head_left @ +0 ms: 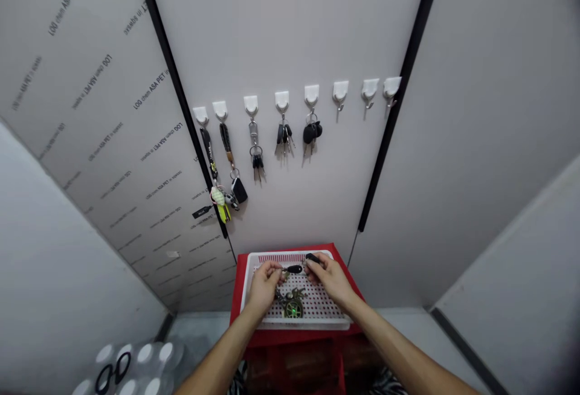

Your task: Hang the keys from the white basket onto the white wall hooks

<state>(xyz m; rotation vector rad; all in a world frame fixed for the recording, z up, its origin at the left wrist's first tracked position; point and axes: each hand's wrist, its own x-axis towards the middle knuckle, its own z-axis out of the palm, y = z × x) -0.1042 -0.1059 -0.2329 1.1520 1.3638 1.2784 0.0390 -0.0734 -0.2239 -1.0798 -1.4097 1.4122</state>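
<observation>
Both my hands are over a white perforated tray [317, 321] that rests on a red stool [238, 298]. My left hand [263, 286] pinches a bunch of keys with a black head [293, 269]. My right hand [327, 277] is closed on another black key fob [312, 258] of what looks like the same bunch. A second key bunch with a round green charm [293, 308] lies in the tray below my hands. On the wall above runs a row of white hooks [281, 100]; the five on the left carry key bunches, the three on the right [369, 89] are bare.
Black vertical strips [399, 99] divide the wall panels. At the bottom left stand several clear containers with white lids and a pair of black scissors [113, 371]. The grey floor shows beside the stool.
</observation>
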